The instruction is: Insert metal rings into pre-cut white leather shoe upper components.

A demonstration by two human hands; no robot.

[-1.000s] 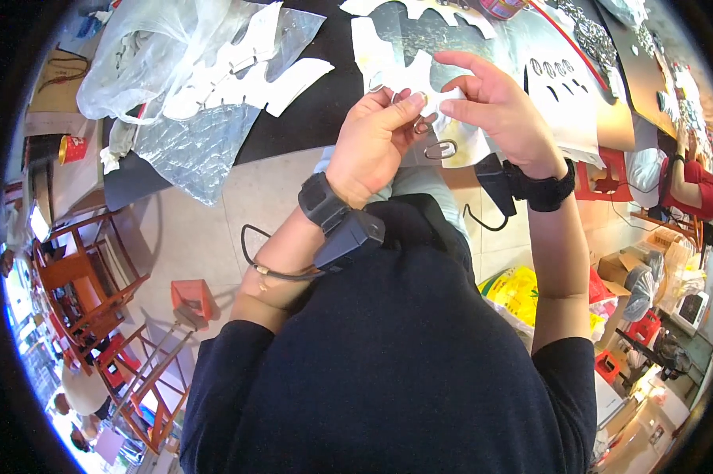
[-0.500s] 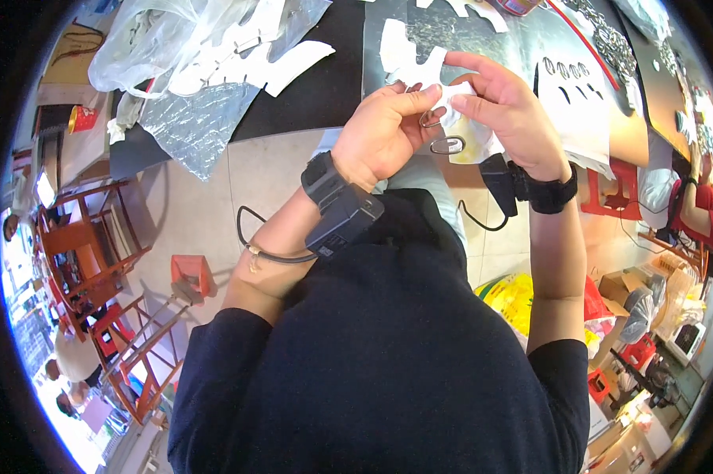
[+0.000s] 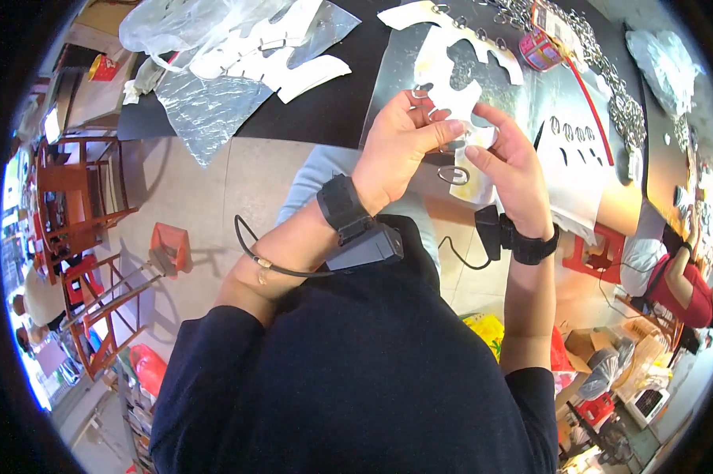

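My left hand pinches the lower edge of a white curved, notched strip between thumb and fingers. My right hand, thumb and fingers drawn together, grips the strip's lower right part. An oval metal ring hangs just under the fingers, and another ring sits by the left fingertips. A second white curved strip with several metal rings along it lies beyond my hands. Right of my right hand, oval rings and short black pieces lie in rows on a white sheet.
More white strips and clear plastic bags cover the table's left side. At the back right are a red tin, a red rod and piled metal rings. A person in red sits far right.
Both hands have moved slightly nearer to me, still gripping the white strip, which now stretches farther out beyond them. The whole view has shifted, showing more of the table's far side.
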